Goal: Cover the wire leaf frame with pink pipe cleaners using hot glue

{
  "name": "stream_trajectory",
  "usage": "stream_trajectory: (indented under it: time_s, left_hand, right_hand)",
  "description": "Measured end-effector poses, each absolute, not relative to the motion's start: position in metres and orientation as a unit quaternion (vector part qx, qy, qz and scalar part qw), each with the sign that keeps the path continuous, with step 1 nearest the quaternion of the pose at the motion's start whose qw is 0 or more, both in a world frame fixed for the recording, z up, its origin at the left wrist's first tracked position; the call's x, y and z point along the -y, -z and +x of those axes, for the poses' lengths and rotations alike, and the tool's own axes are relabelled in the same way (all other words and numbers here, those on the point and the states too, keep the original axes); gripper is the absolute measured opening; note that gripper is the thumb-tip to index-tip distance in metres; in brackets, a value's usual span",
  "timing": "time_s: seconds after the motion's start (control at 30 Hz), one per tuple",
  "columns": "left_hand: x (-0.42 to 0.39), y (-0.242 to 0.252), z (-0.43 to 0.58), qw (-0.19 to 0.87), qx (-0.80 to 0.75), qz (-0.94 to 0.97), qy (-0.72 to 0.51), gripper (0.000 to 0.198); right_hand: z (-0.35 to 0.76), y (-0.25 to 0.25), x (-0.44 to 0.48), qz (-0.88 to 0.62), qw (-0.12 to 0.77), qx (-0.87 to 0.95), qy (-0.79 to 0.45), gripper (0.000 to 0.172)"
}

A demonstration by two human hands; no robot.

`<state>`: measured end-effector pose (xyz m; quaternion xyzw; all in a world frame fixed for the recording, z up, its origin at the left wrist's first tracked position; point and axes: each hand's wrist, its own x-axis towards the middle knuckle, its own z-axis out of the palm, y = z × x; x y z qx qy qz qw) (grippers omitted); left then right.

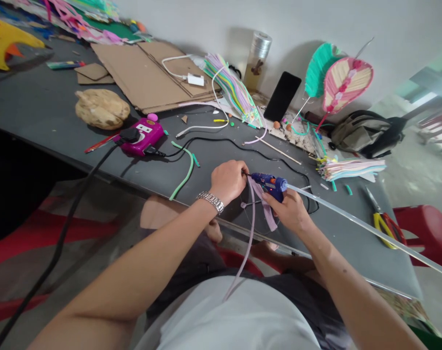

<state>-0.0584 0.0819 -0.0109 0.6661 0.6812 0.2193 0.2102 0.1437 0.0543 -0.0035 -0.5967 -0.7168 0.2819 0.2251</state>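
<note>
My right hand point(292, 209) is wrapped round the handle of a blue hot glue gun point(270, 183). A long, clear glue stick point(346, 212) juts from its back end toward the right. At the gun's nozzle, my left hand point(228, 181) is closed in a pinch on a lilac pipe cleaner point(253, 223), whose loose end trails down over my white shirt. A flat lilac strip point(267, 214) hangs between the hands, partly covered by the gun. My fingertips hide the exact spot where nozzle and lilac piece come together.
A pink power adapter point(143, 137) with black cords stands left, near a brown rounded gourd-like object point(102, 109). Behind lie cardboard point(133, 73), bundled pipe cleaners point(235, 90), a phone point(282, 96), a bottle point(257, 61) and two fan-shaped crafts point(346, 83). Scissors point(383, 226) lie right.
</note>
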Motion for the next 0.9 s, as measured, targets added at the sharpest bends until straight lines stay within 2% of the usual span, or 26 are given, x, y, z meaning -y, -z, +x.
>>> stream_trajectory:
  time_s: [0.47,0.9]
  left_hand:
    - [-0.0832,0.0146,-0.0586,0.211,-0.685,0.663,-0.216,0.017]
    - [-0.0832,0.0131,-0.0585,0.213,-0.683,0.665,-0.216,0.016]
  right_hand:
    - [0.1427,0.0099,-0.0560,-0.608,0.208,0.724,-0.252,0.042]
    - [0.1430,0.0118,-0.0556,-0.601,0.215,0.728,-0.252,0.039]
